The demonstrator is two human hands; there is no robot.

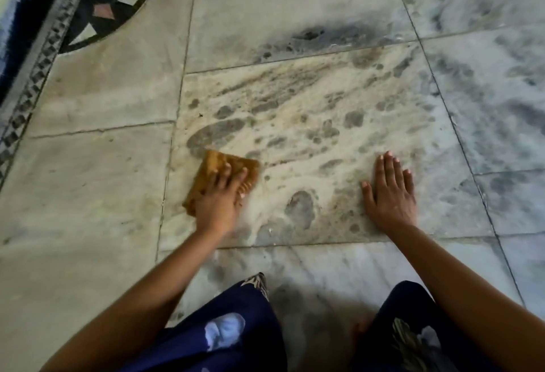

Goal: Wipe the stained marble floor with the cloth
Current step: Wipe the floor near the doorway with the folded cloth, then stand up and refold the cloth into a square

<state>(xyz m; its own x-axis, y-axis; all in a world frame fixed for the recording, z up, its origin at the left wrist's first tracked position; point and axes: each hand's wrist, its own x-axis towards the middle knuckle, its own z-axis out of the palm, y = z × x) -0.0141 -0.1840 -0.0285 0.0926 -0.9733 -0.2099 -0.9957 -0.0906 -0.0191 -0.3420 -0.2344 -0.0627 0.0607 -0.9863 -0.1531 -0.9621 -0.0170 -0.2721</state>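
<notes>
Two hands lay on the stained grey-cream marble floor (309, 112). The left hand (219, 197) pressed spread fingers onto the folded mustard cloth (211, 165) at the tile's eight o'clock, and the right hand (389, 194), spread flat, braced at four o'clock. Wiping seemed underway; the next stroke likely needed firm pressure toward one o'clock.

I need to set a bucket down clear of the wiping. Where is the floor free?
Free: the pale slabs between the cloth and the patterned border, and the grey slabs right of the right hand. Crowded: the stained slab, between it and the left hand.
</notes>
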